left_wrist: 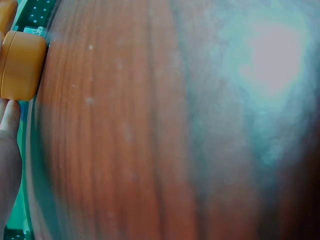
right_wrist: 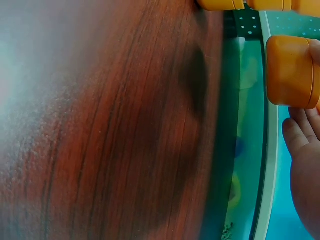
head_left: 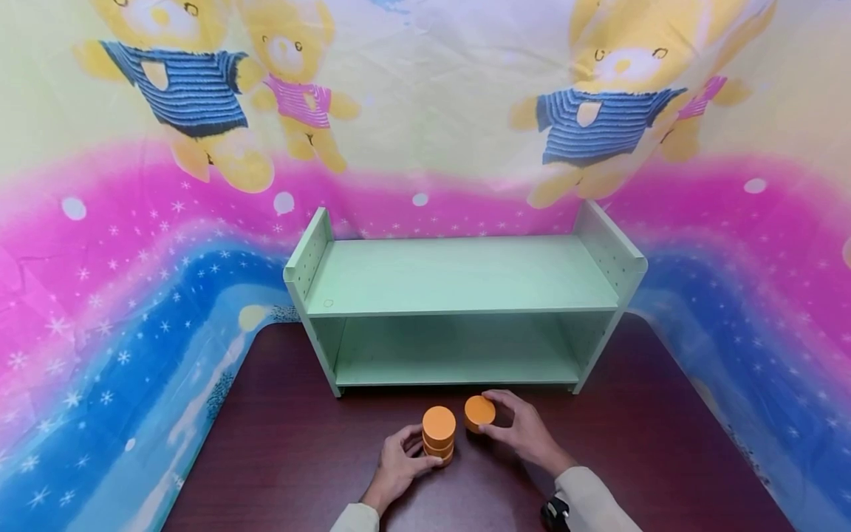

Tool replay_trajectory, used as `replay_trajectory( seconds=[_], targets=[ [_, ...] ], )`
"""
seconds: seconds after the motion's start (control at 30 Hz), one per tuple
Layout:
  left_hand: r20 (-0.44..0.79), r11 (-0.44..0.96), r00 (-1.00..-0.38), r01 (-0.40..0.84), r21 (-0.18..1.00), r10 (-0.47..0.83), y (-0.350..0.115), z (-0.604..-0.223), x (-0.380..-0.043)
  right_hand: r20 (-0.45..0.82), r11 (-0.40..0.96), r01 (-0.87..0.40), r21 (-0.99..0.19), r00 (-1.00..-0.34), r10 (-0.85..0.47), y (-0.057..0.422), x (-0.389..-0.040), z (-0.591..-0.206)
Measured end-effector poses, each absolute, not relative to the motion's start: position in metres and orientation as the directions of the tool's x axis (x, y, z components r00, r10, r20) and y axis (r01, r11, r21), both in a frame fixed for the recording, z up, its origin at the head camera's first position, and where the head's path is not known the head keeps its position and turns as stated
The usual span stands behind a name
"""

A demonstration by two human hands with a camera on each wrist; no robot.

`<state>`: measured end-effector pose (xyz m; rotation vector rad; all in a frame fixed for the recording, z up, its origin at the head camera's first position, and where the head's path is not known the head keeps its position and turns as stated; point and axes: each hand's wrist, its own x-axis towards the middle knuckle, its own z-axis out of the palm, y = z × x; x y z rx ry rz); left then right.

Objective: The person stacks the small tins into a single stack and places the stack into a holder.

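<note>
Slightly left of the table's front middle stands a stack of round orange lidded containers (head_left: 439, 425). My left hand (head_left: 397, 464) grips the stack low down, thumb on the near side and fingers on the far left side. To its right, my right hand (head_left: 528, 428) pinches another round orange container (head_left: 479, 411) between thumb and fingers. A gap separates this one from the stack. The right wrist view shows the held container (right_wrist: 290, 72) off the table. Only part of the left-hand stack (left_wrist: 22, 65) shows at the left wrist view's edge.
A pale green two-level shelf (head_left: 459, 277) with raised side panels stands behind the hands on the dark reddish-brown table (head_left: 266, 443). A colourful cloth (head_left: 425, 111) printed with bears hangs behind and around the table. A dark watch (head_left: 555, 511) is on the right wrist.
</note>
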<state>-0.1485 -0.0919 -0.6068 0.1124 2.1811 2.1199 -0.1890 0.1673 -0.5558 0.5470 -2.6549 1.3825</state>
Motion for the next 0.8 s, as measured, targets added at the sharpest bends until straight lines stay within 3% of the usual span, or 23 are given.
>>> replay_trajectory(
  seconds=[0.8],
  targets=[
    [-0.013,0.033,-0.993,-0.009,0.999,0.116,-0.0921,-0.6070,-0.1485,0.254,0.540,-0.361,-0.760,-0.930,-0.265,0.1676,-0.1879,-0.5536]
  ],
)
